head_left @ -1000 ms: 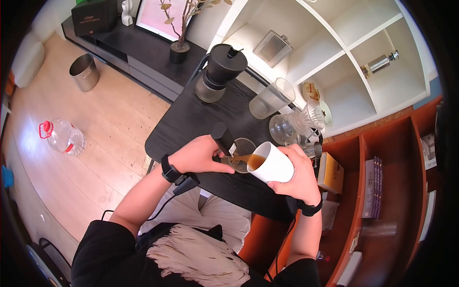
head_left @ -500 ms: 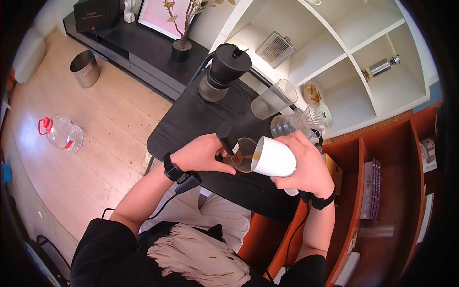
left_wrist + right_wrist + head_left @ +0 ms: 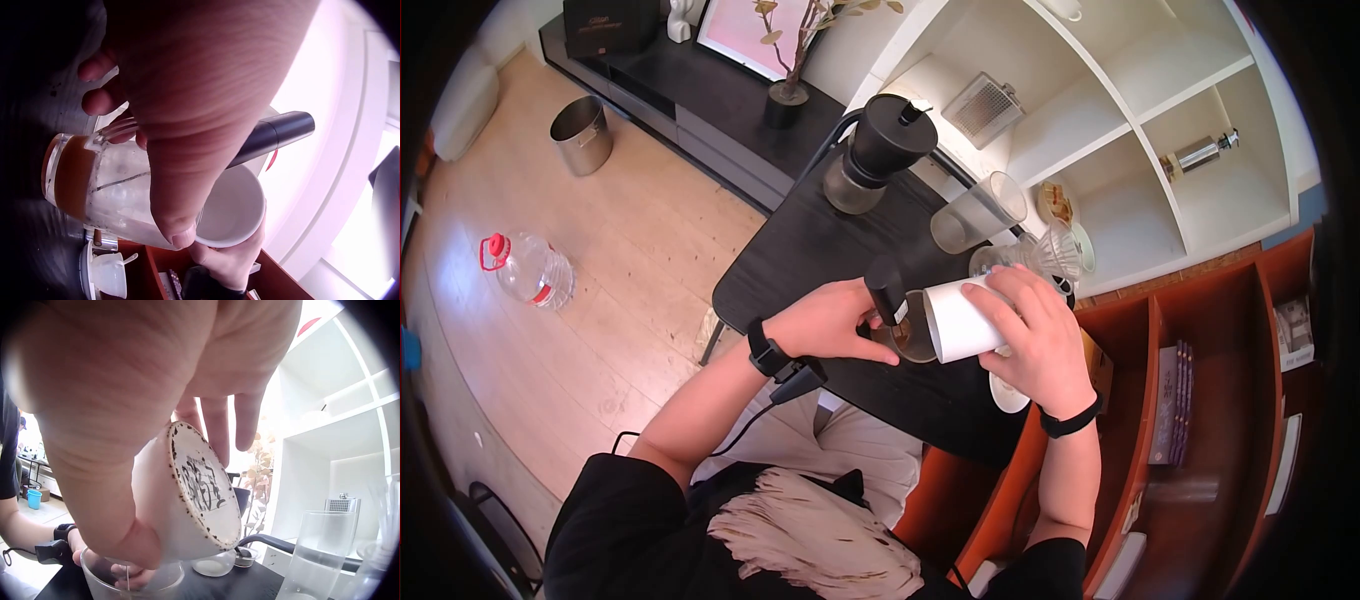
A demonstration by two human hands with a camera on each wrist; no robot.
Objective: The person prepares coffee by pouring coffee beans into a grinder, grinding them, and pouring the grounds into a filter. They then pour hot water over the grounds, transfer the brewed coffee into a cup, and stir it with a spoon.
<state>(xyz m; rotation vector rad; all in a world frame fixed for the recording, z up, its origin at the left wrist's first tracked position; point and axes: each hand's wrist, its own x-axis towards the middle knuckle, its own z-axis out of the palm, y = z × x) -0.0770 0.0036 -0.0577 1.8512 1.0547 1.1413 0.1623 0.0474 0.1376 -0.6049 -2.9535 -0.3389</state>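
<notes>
My left hand (image 3: 825,322) grips a clear glass jug (image 3: 918,352), its fingers at the jug's handle and its thumb along the side. Brown liquid (image 3: 74,175) lies in the jug's base in the left wrist view. A black-handled tool (image 3: 884,288) rises beside that hand, a thin rod showing inside the glass. My right hand (image 3: 1045,345) holds a white cup (image 3: 962,322), tipped steeply with its mouth over the jug's rim. Pale, bare inner walls of the cup (image 3: 232,206) show in the left wrist view. Its speckled base (image 3: 206,487) faces the right wrist camera.
A coffee grinder (image 3: 885,145) stands at the table's far side. Right of it are a tall glass (image 3: 980,212) and a ribbed glass dripper (image 3: 1055,250). A white saucer (image 3: 1006,396) lies below my right hand. White shelves (image 3: 1090,150) and brown shelves (image 3: 1145,360) flank the table.
My right hand has turned the cup further over, and its fingers now lie across the cup's top side. The brown liquid visible at the cup's mouth is out of sight. My left hand has barely moved.
</notes>
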